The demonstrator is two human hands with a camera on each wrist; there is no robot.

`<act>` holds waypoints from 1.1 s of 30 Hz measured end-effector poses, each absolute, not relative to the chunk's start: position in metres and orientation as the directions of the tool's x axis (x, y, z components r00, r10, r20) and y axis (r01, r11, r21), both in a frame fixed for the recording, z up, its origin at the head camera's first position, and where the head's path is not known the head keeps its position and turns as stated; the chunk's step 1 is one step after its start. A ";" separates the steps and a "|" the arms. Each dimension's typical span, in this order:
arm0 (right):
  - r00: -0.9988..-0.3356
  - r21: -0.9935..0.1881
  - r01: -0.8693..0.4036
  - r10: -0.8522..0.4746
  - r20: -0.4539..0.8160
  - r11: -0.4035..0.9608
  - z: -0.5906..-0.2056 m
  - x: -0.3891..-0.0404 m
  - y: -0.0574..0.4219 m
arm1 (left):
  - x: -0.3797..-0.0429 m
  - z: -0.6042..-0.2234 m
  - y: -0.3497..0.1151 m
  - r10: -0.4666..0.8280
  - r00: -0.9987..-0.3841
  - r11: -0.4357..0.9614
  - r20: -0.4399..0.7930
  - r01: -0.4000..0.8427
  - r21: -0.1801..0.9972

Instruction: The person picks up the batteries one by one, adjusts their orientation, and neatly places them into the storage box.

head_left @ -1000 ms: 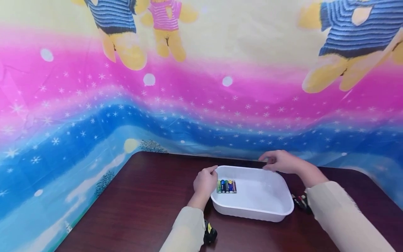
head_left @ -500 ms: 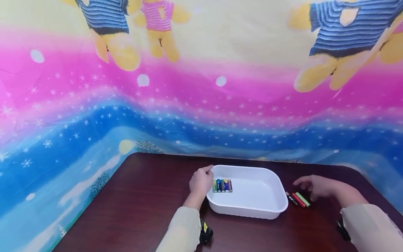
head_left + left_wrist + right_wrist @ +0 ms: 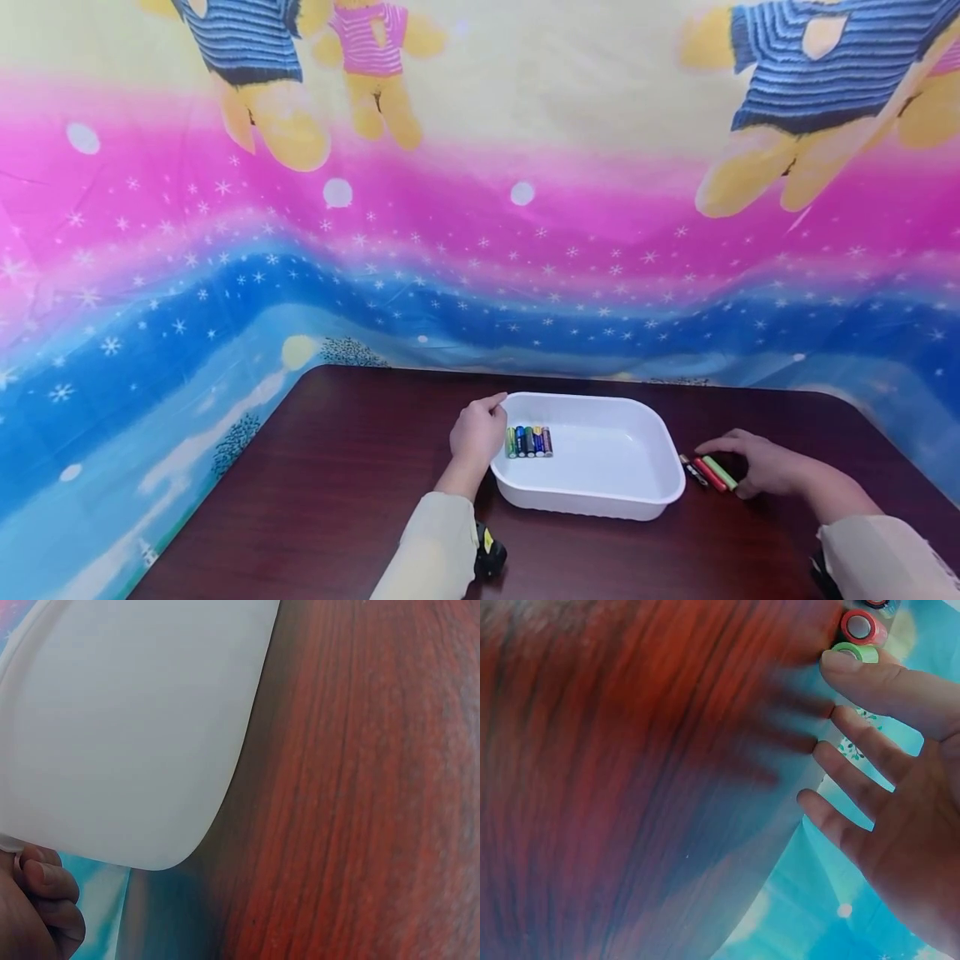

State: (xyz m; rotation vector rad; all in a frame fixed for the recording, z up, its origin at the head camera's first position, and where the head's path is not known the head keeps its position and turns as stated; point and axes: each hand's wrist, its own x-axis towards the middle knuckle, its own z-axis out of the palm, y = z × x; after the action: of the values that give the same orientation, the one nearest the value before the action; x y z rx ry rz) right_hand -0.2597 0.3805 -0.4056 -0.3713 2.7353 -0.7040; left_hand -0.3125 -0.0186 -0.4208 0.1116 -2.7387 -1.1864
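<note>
My left hand (image 3: 477,433) grips the left rim of a white plastic tub (image 3: 592,502); its curled fingers (image 3: 51,881) show at the rim in the left wrist view. Beyond the tub's right side, my right hand (image 3: 768,468) has its thumb and index finger at opposite ends of a light green battery (image 3: 722,473). In the right wrist view the thumb lies against the end of that green battery (image 3: 855,652), the other fingers spread apart. A red battery (image 3: 710,473) and a black-and-silver battery (image 3: 693,473) lie alongside it on the table.
Inside the tub, several batteries (image 3: 529,442) stand in a side-by-side row near the left wall. The dark wooden table (image 3: 337,492) has a rounded back edge. Behind it hangs a colourful printed cloth (image 3: 450,208).
My right hand has moved from over the tub's back right rim out to the right and down to the green battery. The left hand stays on the rim.
</note>
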 end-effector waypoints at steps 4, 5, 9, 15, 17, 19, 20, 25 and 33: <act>-0.923 -0.465 -0.201 -0.325 -0.204 0.862 -0.405 -0.262 0.380 | -0.312 -0.420 -0.019 -0.127 -0.985 0.680 0.118 0.000 0.733; -0.925 -0.460 -0.200 -0.322 -0.203 0.865 -0.405 -0.262 0.380 | -0.312 -0.420 -0.019 -0.128 -0.984 0.680 0.123 0.003 0.733; -0.930 -0.448 -0.187 -0.304 -0.206 0.874 -0.405 -0.263 0.379 | -0.312 -0.420 -0.019 -0.125 -0.984 0.680 0.128 0.009 0.734; -0.940 -0.438 -0.186 -0.289 -0.181 0.879 -0.406 -0.263 0.379 | -0.313 -0.421 -0.019 -0.128 -0.984 0.683 0.128 0.006 0.731; -0.951 -0.469 -0.170 -0.270 -0.154 0.867 -0.406 -0.263 0.379 | -0.313 -0.421 -0.019 -0.129 -0.984 0.683 0.125 0.003 0.731; -0.963 -0.526 -0.137 -0.236 -0.127 0.840 -0.407 -0.263 0.380 | -0.313 -0.421 -0.019 -0.131 -0.983 0.680 0.126 0.003 0.733; -0.968 -0.562 -0.120 -0.221 -0.115 0.819 -0.408 -0.263 0.380 | -0.313 -0.421 -0.019 -0.131 -0.983 0.679 0.126 0.004 0.735; -0.977 -0.760 -0.052 -0.192 -0.096 0.648 -0.411 -0.263 0.385 | -0.313 -0.422 -0.019 -0.132 -0.983 0.681 0.128 0.004 0.732; -0.933 -0.957 -0.015 -0.349 -0.091 0.288 -0.410 -0.267 0.389 | -0.312 -0.421 -0.018 -0.138 -0.983 0.679 0.124 -0.003 0.734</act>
State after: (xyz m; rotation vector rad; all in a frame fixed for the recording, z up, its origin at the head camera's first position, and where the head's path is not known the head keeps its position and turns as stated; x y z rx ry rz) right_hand -0.2666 0.3892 -0.4103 -0.3328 2.2782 -1.6879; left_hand -0.3118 -0.0182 -0.4214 0.1152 -2.7210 -1.1889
